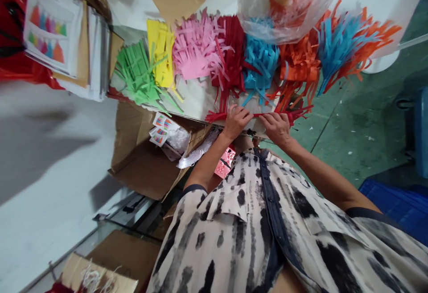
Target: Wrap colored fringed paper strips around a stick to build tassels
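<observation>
Along the table's front edge, a red fringed paper tassel (257, 115) is stretched sideways as a thin rolled band, its loose strips fanning out at both ends. My left hand (236, 121) has its fingers closed on the band left of its middle. Just to the right, my right hand (277, 127) pinches the same band. Behind them lies a row of fringed paper stacks: green (135, 71), yellow (162, 52), pink (195, 52), dark red (234, 39), blue (259, 63) and orange (297, 65). Blue and orange tassels (344, 41) spread out at the right end.
A clear plastic bag (264, 25) rests over the back of the row. Packaged cards (55, 25) stand at the left. Below the edge, an open cardboard box (133, 154) holds printed cards (163, 128). Blue crates (397, 204) sit on the green floor (351, 123).
</observation>
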Demonstrator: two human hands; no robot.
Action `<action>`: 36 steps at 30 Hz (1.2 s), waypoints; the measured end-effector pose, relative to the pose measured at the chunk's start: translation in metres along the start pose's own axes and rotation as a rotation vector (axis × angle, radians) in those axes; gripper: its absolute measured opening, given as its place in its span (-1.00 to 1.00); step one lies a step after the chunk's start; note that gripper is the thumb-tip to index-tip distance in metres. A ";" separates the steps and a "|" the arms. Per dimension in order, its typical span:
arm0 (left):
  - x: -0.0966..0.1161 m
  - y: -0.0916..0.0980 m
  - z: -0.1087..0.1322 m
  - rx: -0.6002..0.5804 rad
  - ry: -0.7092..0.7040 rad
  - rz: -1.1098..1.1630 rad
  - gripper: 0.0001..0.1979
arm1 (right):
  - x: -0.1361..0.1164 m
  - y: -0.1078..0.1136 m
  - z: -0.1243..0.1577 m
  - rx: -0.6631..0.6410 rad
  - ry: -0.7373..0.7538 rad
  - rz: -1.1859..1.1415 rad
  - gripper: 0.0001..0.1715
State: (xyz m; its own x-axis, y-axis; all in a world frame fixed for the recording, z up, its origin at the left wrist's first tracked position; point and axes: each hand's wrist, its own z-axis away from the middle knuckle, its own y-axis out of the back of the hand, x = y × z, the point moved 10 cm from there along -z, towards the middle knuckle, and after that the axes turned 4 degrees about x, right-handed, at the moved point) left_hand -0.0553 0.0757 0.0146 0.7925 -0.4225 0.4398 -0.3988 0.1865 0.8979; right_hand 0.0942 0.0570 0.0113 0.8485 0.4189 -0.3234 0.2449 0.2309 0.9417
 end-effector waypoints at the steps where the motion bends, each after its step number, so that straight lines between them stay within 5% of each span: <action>1: 0.001 -0.001 0.002 -0.018 -0.016 0.010 -0.65 | -0.001 -0.001 0.002 0.013 0.018 -0.003 -0.48; 5: -0.022 0.009 0.021 -0.027 0.064 0.034 -0.64 | 0.004 -0.001 0.004 0.044 0.041 -0.008 -0.45; 9: -0.055 0.038 0.048 0.102 0.279 -0.044 -0.69 | 0.012 0.005 -0.002 0.069 0.025 -0.011 -0.58; 11: -0.051 0.043 0.051 0.145 0.313 -0.067 -0.71 | 0.013 0.007 -0.006 0.083 0.026 -0.010 -0.64; 16: 0.008 0.000 0.010 0.001 0.038 0.065 -0.64 | 0.015 0.007 -0.013 0.119 0.030 0.019 -0.68; 18: 0.016 -0.014 -0.005 -0.028 0.007 0.066 -0.64 | 0.016 0.006 -0.015 0.118 0.039 0.025 -0.68; 28: -0.006 -0.029 -0.012 -0.030 0.053 0.057 -0.63 | 0.022 0.000 -0.022 0.063 -0.036 0.036 -0.64; 36: -0.014 -0.018 -0.005 0.002 0.114 0.016 -0.68 | 0.032 0.001 -0.024 0.052 -0.135 0.048 -0.60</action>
State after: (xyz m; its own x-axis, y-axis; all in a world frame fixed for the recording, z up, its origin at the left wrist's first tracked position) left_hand -0.0570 0.0831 -0.0079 0.8334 -0.3162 0.4533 -0.4123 0.1906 0.8909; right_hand 0.1103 0.0913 -0.0001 0.9143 0.3055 -0.2660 0.2237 0.1666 0.9603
